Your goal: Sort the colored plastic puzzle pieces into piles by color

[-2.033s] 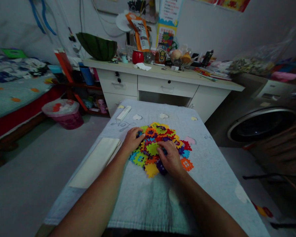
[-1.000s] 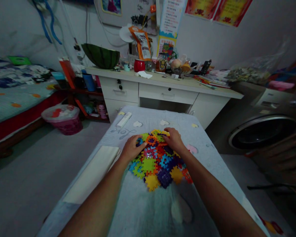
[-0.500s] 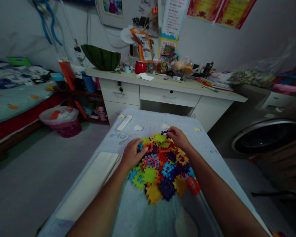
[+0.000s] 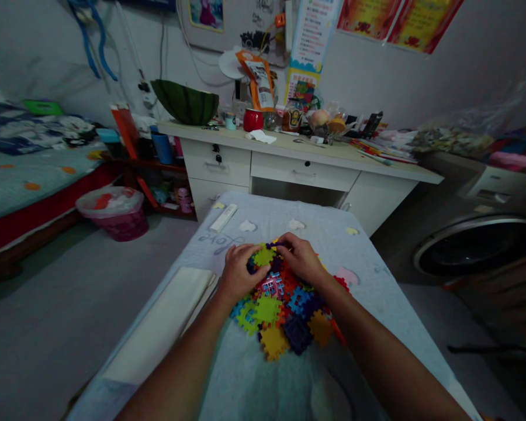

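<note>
A pile of notched plastic building tiles (image 4: 269,309) in several colours lies on the cloth-covered table. My left hand (image 4: 241,273) is at the pile's far left, thumb and fingers closed around a lime green tile (image 4: 263,255) with darker tiles under it. Close beside it, my right hand (image 4: 301,260) pinches a dark purple tile (image 4: 275,244) at the green tile's far edge. Whether the two tiles are joined I cannot tell. My right hand and forearm hide part of the pile. Nearer me lie a yellow tile (image 4: 273,342) and another dark purple tile (image 4: 297,334).
A long cream-coloured flat object (image 4: 162,324) lies along the table's left side, with a small white box (image 4: 223,218) farther back. Behind stands a white desk (image 4: 307,171) bearing a watermelon half (image 4: 186,102) and a red pot (image 4: 253,120). A washing machine (image 4: 473,216) is at right.
My right hand has moved left with the purple tile, from the pile's far edge to my left hand. My left hand now grips the lime green tile. The view has shifted slightly.
</note>
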Motion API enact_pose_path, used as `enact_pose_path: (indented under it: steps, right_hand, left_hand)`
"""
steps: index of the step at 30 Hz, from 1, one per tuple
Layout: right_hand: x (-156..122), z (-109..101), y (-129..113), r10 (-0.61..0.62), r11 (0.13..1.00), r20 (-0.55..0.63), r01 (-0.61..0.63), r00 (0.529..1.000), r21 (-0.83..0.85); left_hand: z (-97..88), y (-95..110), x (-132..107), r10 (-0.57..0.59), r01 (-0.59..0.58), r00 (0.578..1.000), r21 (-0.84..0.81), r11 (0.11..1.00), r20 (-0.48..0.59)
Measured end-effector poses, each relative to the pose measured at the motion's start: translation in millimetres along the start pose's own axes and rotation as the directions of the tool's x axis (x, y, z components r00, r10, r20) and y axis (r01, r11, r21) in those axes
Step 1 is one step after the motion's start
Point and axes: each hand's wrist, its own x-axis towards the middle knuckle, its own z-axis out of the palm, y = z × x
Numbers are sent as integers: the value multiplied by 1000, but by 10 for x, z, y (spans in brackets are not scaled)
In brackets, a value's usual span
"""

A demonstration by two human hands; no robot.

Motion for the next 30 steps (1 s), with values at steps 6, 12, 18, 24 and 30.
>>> enact_pose_path:
  steps: [6, 12, 18, 24, 30]
  right_hand:
    - [31, -61, 101, 55, 960, -29, -44, 998, 275]
    - [244, -279, 421, 304, 882, -125, -229, 945, 413]
    - [621, -367, 908, 580, 813, -216, -540, 786, 217]
    - [892, -312, 1226, 588, 805, -273, -583, 761, 107]
    - [883, -323, 1368, 494, 819, -301, -553, 816, -156]
  left_hand:
    - [-57, 18, 9, 31, -32, 999, -91, 995, -18]
    - [-48, -52, -7, 31, -33, 999, -77, 996, -27]
    - [37, -157, -11, 54, -53, 998, -54, 997, 10]
    - [49, -233, 1, -6, 5, 1000, -46, 999, -16]
    - [143, -342, -24, -73, 73, 997, 38, 997, -5]
